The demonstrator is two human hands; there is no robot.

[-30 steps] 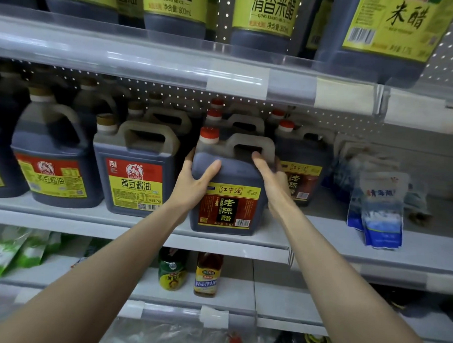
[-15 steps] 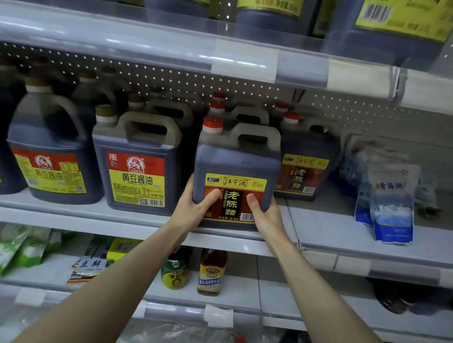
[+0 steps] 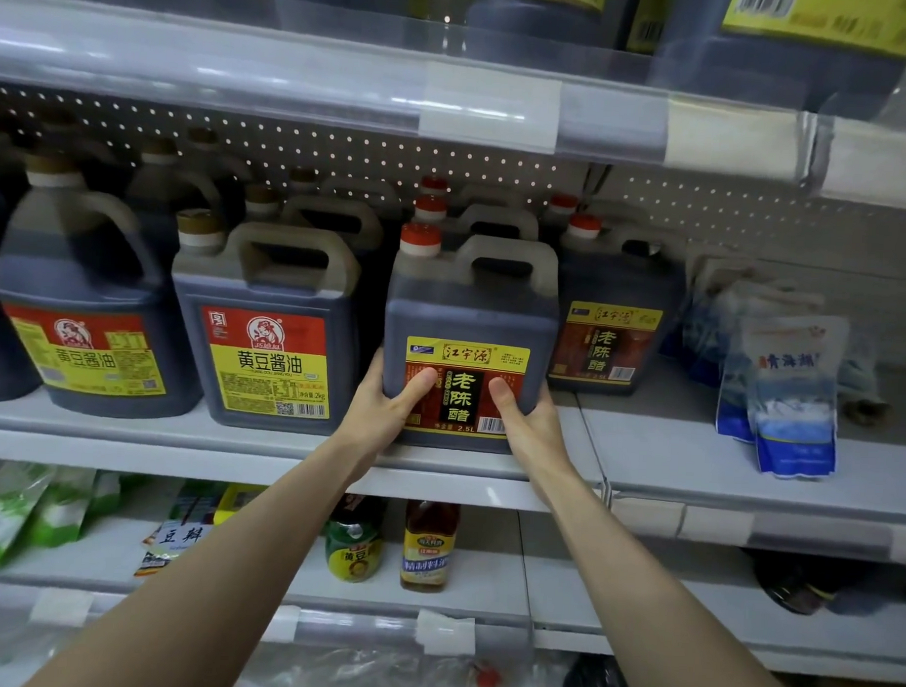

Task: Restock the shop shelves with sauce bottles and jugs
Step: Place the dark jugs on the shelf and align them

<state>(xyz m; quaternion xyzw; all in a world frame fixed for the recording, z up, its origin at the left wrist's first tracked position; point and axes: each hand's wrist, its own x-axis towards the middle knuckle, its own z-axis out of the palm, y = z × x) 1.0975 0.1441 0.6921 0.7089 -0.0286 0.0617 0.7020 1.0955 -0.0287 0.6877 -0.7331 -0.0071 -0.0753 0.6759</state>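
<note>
Dark red-capped plastic vinegar jug [image 3: 472, 313] sits on grey metal shelf [image 3: 693, 470], front edge, 3 o'clock of yellow-labelled soy jug [image 3: 266, 336]. Left hand [image 3: 381, 418] and right hand [image 3: 528, 423] grip its bottom corners (thumbs on label); 1 s ago, up at shoulders.

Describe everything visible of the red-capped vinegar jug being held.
The vinegar jug is squarish, translucent plastic, full of dark liquid, with a red cap, moulded top handle and a yellow, red and black label marked 2.5L. It stands upright at the front edge of the shelf. The left hand and right hand grip its lower corners, thumbs on the label.
</note>
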